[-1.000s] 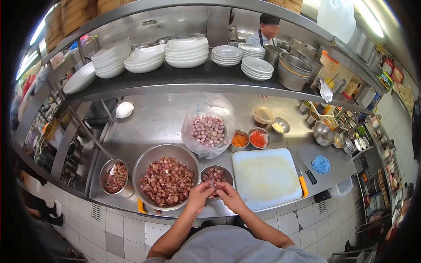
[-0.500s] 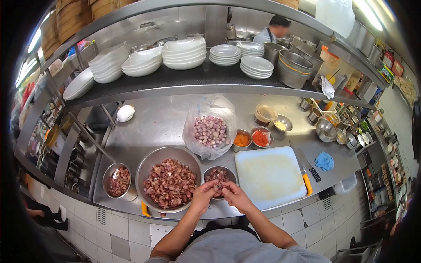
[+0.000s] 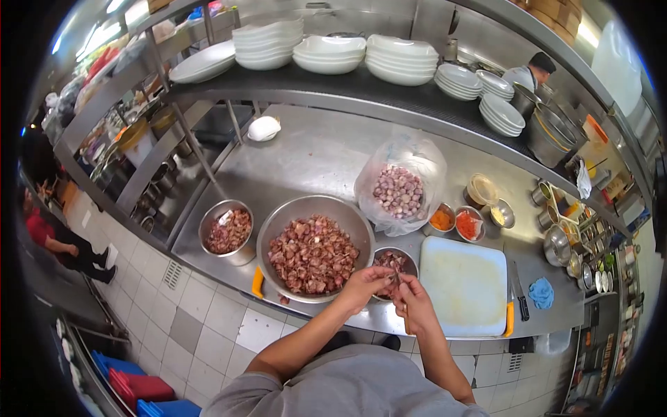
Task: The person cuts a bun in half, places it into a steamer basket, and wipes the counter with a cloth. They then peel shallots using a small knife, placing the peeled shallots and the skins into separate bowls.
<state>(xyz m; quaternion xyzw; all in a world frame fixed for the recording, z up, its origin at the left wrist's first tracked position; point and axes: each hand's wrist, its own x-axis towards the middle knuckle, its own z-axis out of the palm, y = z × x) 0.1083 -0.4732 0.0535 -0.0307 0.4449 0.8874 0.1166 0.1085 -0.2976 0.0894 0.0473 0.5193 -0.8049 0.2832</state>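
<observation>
Over the small metal bowl (image 3: pixel 410 260) of reddish-purple shallots, my two hands meet at the fingertips. My left hand (image 3: pixel 369 286) is closed in a pinch on a small piece that looks like a shallot, mostly covered by fingers. Closed beside it, my right hand (image 3: pixel 415 304) seems to hold a thin tool, its brownish handle showing below the palm. Left of the hands stands a large metal bowl (image 3: pixel 262 243) heaped with unpeeled shallots. A smaller metal pot (image 3: pixel 240 256) of shallot skins sits farther left. Behind, a clear plastic bag (image 3: pixel 432 156) holds pale peeled shallots.
A white cutting board (image 3: pixel 464 285) lies to the right, beside a black-handled knife (image 3: pixel 521 299) and a blue cloth (image 3: pixel 541 293). Small containers of orange (image 3: pixel 440 220) and red (image 3: pixel 469 226) pieces stand behind it. An overhead shelf (image 3: pixel 333 104) carries stacked white dishes. A co-worker (image 3: pixel 529 74) is beyond.
The view has swung left, so the counter appears farther right. My hands stay together over the small bowl; the right hand has turned more upright. Another person now shows at far left.
</observation>
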